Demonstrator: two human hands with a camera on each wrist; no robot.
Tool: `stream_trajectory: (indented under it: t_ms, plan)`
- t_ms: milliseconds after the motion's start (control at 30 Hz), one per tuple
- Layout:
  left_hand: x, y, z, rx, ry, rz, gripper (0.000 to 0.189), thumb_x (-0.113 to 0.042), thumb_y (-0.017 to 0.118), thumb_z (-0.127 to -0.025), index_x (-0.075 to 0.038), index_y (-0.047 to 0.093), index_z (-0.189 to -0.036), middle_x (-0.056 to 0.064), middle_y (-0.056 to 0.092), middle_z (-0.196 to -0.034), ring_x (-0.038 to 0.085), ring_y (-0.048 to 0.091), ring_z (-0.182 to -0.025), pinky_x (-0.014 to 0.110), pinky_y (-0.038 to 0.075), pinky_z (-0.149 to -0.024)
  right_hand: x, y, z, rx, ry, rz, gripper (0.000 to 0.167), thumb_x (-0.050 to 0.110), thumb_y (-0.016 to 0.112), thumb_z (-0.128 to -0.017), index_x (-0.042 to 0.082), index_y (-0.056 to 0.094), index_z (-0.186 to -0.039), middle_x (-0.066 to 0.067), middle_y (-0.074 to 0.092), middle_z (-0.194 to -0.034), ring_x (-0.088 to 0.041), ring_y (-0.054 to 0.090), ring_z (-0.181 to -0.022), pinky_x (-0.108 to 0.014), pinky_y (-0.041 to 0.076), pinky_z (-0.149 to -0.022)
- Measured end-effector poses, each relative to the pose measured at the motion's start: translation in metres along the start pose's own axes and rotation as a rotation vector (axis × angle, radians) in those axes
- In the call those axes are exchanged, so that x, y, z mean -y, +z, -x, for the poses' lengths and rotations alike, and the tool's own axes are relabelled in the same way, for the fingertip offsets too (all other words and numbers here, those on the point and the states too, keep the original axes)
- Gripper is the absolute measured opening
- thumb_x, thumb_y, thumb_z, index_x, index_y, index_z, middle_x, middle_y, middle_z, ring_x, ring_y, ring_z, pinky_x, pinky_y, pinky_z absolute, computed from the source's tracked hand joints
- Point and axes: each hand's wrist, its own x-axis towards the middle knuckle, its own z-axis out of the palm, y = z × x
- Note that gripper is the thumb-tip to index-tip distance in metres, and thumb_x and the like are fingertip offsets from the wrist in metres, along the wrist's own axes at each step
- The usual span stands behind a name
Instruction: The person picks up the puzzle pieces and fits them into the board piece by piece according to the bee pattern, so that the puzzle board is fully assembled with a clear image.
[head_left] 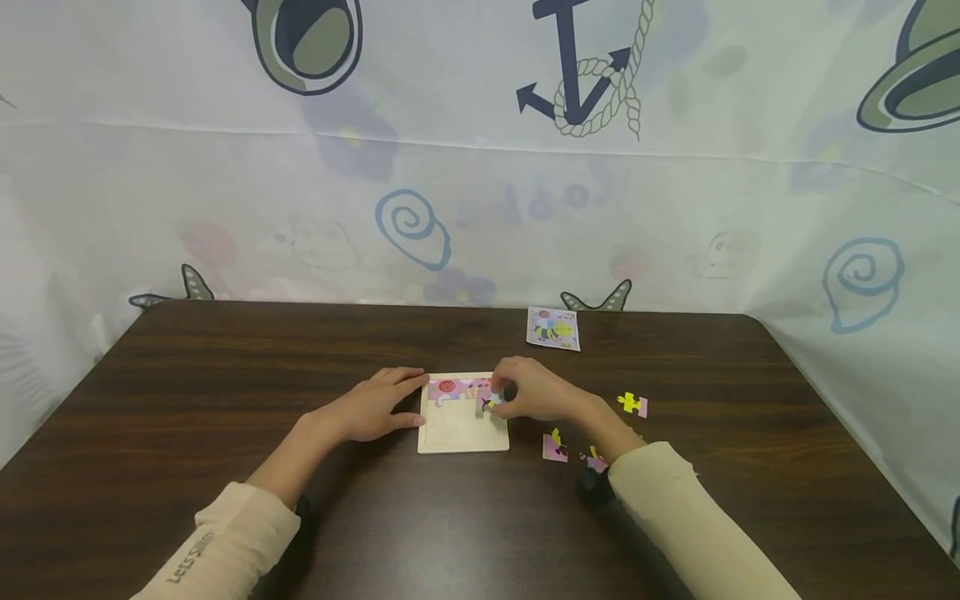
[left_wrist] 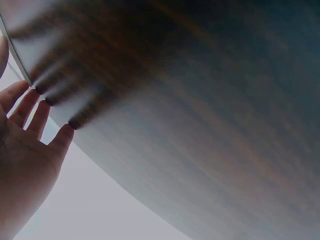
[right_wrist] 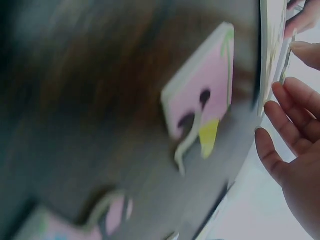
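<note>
A shallow wooden puzzle tray (head_left: 457, 435) lies on the table, with several pink puzzle pieces (head_left: 447, 390) along the far side of its board. My left hand (head_left: 375, 407) rests at the tray's left edge, thumb and fingers spread; in the left wrist view its fingertips (left_wrist: 64, 131) touch the tabletop beside the tray. Over the tray's right part, my right hand (head_left: 538, 390) pinches a puzzle piece (head_left: 486, 403) between thumb and fingers. That piece is tilted up from the board, and the right wrist view shows it edge-on.
Loose pieces lie right of the tray: a yellow one (head_left: 632, 405), a pink one (head_left: 555, 447) and another (head_left: 596, 460) by the right forearm. A printed bee picture card (head_left: 553, 328) lies near the far table edge. A patterned cloth (head_left: 480, 208) hangs behind the table.
</note>
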Motion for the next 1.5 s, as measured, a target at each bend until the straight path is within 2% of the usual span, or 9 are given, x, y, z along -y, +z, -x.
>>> stream_trajectory:
  t_ms: [300, 667, 800, 1033, 1267, 1500]
  plan:
    - [0.002, 0.0, -0.001, 0.006, -0.002, 0.0, 0.064, -0.033, 0.06, -0.088, -0.001, 0.037, -0.138, 0.019, 0.034, -0.141, 0.037, 0.03, -0.127, 0.054, 0.029, -0.1, 0.009, 0.009, -0.014, -0.01, -0.022, 0.022, 0.018, 0.015, 0.071, -0.078, 0.004, 0.061, -0.089, -0.003, 0.055, -0.085, -0.015, 0.051, -0.079, -0.021, 0.044, -0.07]
    - [0.003, 0.001, 0.0, -0.005, 0.03, -0.001, 0.062, -0.031, 0.06, -0.088, 0.0, 0.038, -0.137, 0.02, 0.035, -0.139, 0.037, 0.031, -0.127, 0.053, 0.03, -0.099, 0.027, 0.015, -0.029, -0.005, -0.074, 0.067, 0.021, 0.016, 0.072, -0.078, 0.002, 0.061, -0.089, -0.004, 0.056, -0.085, -0.016, 0.049, -0.079, -0.023, 0.042, -0.071]
    - [0.004, 0.001, 0.0, -0.013, 0.045, -0.001, 0.061, -0.03, 0.06, -0.088, 0.001, 0.039, -0.136, 0.02, 0.036, -0.139, 0.038, 0.032, -0.126, 0.053, 0.03, -0.098, 0.033, 0.017, -0.034, 0.01, -0.062, 0.098, 0.021, 0.016, 0.071, -0.077, 0.003, 0.062, -0.09, -0.003, 0.055, -0.084, -0.015, 0.047, -0.078, -0.026, 0.04, -0.071]
    - [0.003, -0.001, -0.001, -0.012, 0.054, 0.004, 0.062, -0.03, 0.06, -0.089, 0.002, 0.038, -0.136, 0.021, 0.036, -0.138, 0.038, 0.031, -0.126, 0.053, 0.03, -0.098, 0.039, 0.02, -0.04, 0.058, -0.003, 0.118, 0.024, 0.019, 0.071, -0.078, 0.004, 0.062, -0.094, -0.002, 0.056, -0.089, -0.016, 0.047, -0.084, -0.036, 0.037, -0.081]
    - [0.003, 0.0, -0.001, -0.019, 0.068, -0.008, 0.061, -0.03, 0.06, -0.089, 0.003, 0.039, -0.136, 0.021, 0.037, -0.137, 0.038, 0.032, -0.125, 0.053, 0.031, -0.098, 0.039, 0.023, -0.045, 0.058, 0.021, 0.151, 0.024, 0.021, 0.073, -0.077, 0.006, 0.063, -0.093, -0.001, 0.055, -0.089, -0.016, 0.046, -0.088, -0.034, 0.036, -0.079]
    - [0.002, -0.001, 0.001, -0.008, 0.05, 0.003, 0.061, -0.029, 0.06, -0.089, 0.002, 0.038, -0.136, 0.021, 0.036, -0.139, 0.038, 0.031, -0.127, 0.053, 0.03, -0.099, 0.038, 0.027, -0.047, 0.058, 0.028, 0.169, 0.023, 0.021, 0.072, -0.077, 0.008, 0.063, -0.093, 0.003, 0.052, -0.089, -0.015, 0.044, -0.089, -0.031, 0.034, -0.077]
